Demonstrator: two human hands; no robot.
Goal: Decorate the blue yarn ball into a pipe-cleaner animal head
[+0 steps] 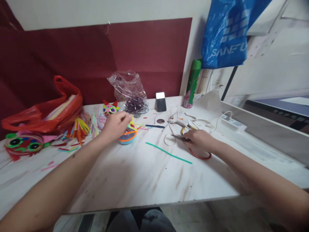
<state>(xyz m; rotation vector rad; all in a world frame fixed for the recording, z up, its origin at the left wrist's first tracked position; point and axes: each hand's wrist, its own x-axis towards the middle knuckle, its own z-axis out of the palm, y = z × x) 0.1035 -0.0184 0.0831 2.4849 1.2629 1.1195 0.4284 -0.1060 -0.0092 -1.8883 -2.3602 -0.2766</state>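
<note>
My left hand (pixel 117 125) is closed, its fingers pinched together above a small round craft piece (pixel 127 139) with an orange rim, a blue base and yellow parts. Whatever the pinch holds, if anything, is too small to make out. On the right, my right hand (pixel 200 140) is closed on scissors (pixel 180 138); the dark blades point left and a red handle loop (pixel 204 157) shows below the palm. A green pipe cleaner (pixel 169 153) lies on the table between the hands. Just left of the blades is a pale ring (pixel 170 140).
A red plastic bag (pixel 48 111), bundles of coloured pipe cleaners (pixel 78 130) and a finished-looking animal face (pixel 25 145) lie left. Behind stand a clear bag (pixel 135 96), a dark box (pixel 161 101) and a green spray can (pixel 193 83). A power strip (pixel 233 124) is at right.
</note>
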